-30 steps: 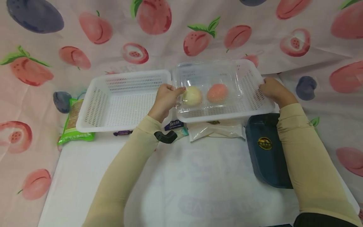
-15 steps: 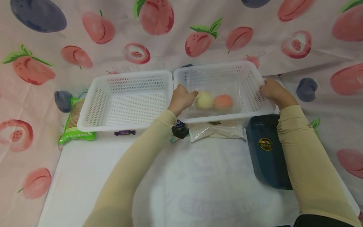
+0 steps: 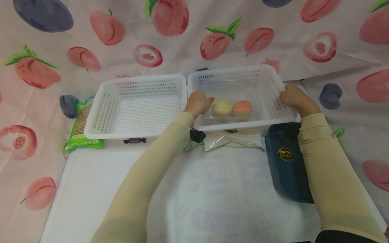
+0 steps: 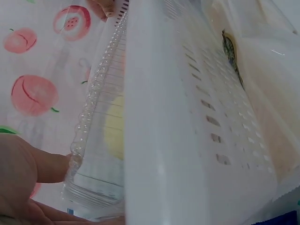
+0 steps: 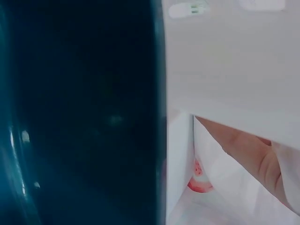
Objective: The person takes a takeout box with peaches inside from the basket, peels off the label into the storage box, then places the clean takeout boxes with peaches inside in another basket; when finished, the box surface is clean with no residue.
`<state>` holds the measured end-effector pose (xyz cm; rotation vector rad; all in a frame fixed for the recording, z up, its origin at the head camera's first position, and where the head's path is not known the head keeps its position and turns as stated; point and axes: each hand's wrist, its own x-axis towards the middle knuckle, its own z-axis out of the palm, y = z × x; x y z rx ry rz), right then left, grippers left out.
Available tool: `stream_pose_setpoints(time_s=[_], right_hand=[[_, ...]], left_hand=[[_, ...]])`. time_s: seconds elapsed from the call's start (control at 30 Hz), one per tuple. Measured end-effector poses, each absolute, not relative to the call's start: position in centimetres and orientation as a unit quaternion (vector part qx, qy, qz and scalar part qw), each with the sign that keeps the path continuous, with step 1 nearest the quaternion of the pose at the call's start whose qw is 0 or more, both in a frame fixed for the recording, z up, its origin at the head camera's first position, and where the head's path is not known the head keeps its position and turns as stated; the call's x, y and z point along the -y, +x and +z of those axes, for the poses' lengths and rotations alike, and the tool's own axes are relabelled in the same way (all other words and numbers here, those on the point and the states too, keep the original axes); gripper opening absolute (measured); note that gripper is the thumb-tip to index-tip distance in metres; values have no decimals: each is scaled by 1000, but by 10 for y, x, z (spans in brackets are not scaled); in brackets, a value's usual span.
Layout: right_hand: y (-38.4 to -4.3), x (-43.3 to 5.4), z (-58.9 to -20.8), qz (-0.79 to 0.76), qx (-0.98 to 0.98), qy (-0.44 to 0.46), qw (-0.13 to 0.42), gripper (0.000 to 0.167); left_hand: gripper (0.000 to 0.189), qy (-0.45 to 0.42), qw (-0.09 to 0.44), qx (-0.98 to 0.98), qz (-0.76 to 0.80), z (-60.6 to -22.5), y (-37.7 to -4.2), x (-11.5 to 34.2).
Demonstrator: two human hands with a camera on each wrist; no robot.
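Note:
My left hand (image 3: 197, 104) pinches the left edge of a clear plastic box (image 3: 232, 88), which sits low inside the right white basket (image 3: 243, 127). Through the box show a pale yellow round item (image 3: 221, 107) and an orange one (image 3: 242, 108); their exact kind is unclear. In the left wrist view, the thumb presses the ridged rim of the plastic box (image 4: 89, 112), and the basket wall hides the rest. At the basket's right end, my right hand (image 3: 297, 98) grips the rim. The right wrist view shows only part of that hand (image 5: 253, 157), beyond a white surface.
Left of it stands a second white basket (image 3: 136, 136). A green packet (image 3: 79, 131) leans at its outer end. A purple-wrapped candy (image 3: 134, 140) and a whitish packet (image 3: 234, 140) lie in front. A dark blue tray (image 3: 285, 175) is under the right forearm.
My left hand has moved right and brought the clear box from above the right basket down into it. The right hand keeps its grip on the rim.

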<state>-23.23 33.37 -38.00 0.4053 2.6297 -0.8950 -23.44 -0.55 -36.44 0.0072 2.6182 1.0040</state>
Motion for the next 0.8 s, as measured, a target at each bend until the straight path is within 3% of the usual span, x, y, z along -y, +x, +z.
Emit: stream_pose_setpoints(time_s=[0.37, 0.67, 0.8], right_hand=[[-233, -332, -382, -313, -926, 130, 168, 49], [-229, -331, -377, -310, -926, 131, 169, 49], [-227, -331, -377, -310, -927, 128, 168, 50]], left_hand=[[33, -9, 167, -938, 304, -364, -235, 1], [23, 46, 136, -947, 288, -366, -226, 0], [31, 59, 134, -948, 284, -365, -226, 2]])
